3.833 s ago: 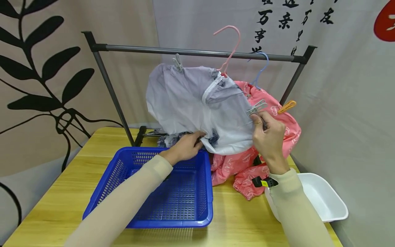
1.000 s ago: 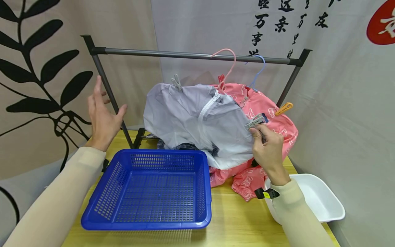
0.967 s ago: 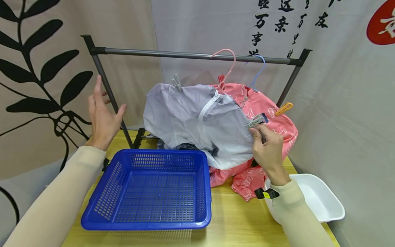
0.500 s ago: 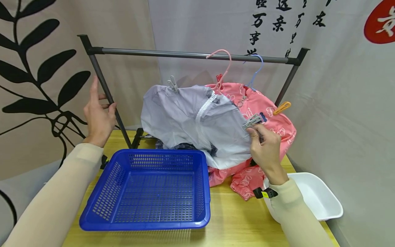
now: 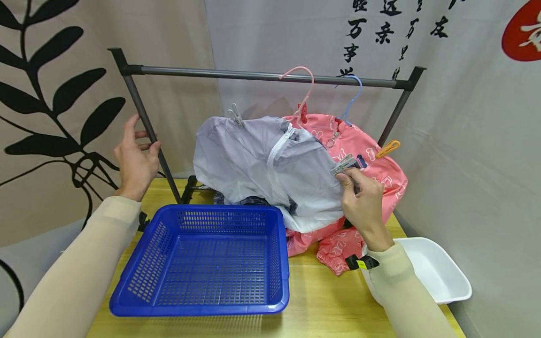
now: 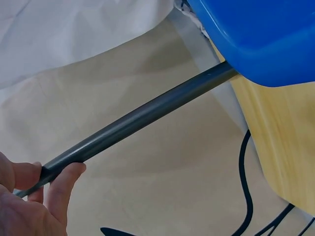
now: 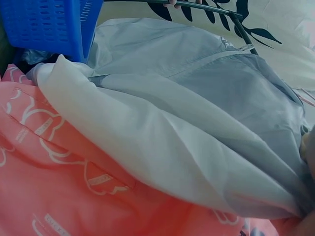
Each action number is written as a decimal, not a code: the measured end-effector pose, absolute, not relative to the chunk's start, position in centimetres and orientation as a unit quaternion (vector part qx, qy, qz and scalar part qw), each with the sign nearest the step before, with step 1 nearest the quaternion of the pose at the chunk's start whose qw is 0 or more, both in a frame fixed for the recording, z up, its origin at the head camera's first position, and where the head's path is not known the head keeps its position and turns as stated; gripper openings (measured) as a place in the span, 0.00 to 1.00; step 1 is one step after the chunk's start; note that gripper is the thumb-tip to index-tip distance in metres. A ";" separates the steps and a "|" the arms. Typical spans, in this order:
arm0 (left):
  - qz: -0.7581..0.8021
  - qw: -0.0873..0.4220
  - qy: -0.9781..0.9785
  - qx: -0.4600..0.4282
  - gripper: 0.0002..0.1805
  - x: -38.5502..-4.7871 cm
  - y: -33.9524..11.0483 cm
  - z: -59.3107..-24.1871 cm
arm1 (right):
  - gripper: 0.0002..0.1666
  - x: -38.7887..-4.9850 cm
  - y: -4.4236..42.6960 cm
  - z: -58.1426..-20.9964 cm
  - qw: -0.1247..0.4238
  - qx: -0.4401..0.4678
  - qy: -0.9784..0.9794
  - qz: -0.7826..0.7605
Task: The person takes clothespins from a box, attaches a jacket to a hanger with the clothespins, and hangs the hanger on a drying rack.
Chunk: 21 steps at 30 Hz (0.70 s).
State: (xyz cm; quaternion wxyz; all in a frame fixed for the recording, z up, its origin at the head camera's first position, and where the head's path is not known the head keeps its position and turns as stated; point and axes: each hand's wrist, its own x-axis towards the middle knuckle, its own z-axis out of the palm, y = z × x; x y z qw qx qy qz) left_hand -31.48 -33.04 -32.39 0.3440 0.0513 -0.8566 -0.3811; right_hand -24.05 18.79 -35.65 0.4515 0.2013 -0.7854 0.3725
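My left hand (image 5: 137, 162) holds the left post (image 5: 145, 119) of a dark metal clothes rack, thumb and fingers around it in the left wrist view. My right hand (image 5: 364, 199) pinches the right edge of a light grey zip jacket (image 5: 241, 159), just below a grey clothespin (image 5: 344, 164). A pink hanger (image 5: 307, 87) bears the jacket and hooks over the top rail (image 5: 203, 72). Another grey clothespin (image 5: 235, 115) sits on its left shoulder. In the right wrist view the jacket's pale cloth (image 7: 162, 128) covers most of the scene, and my right fingers are mostly hidden.
A coral-red patterned garment (image 5: 380, 176) hangs behind on a blue hanger (image 5: 354, 98), with an orange clothespin (image 5: 388, 149). A blue mesh basket (image 5: 198, 307) stands in front on the wooden table (image 5: 325, 300). At right is a white basin (image 5: 439, 267).
My left hand has left the jacket's lower edge and closed around the rack's left post. The pink hanger has come down onto the rail and slid slightly left. My right hand keeps its grip.
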 end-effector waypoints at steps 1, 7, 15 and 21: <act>-0.381 0.346 -0.856 0.049 0.45 -31.5 -33.0 -32.4 | 0.10 -24.1 18.8 -35.6 0.452 0.201 -0.786 0.372; -0.380 0.343 -0.857 0.052 0.42 -31.5 -33.0 -32.4 | 0.11 -24.5 18.3 -34.9 0.454 0.196 -0.784 0.375; -0.381 0.340 -0.858 0.054 0.41 -31.5 -33.0 -32.4 | 0.14 -25.5 17.3 -33.5 0.461 0.197 -0.783 0.367; -0.384 0.336 -0.858 0.055 0.41 -31.5 -33.0 -32.5 | 0.15 -26.3 16.7 -32.8 0.455 0.202 -0.791 0.356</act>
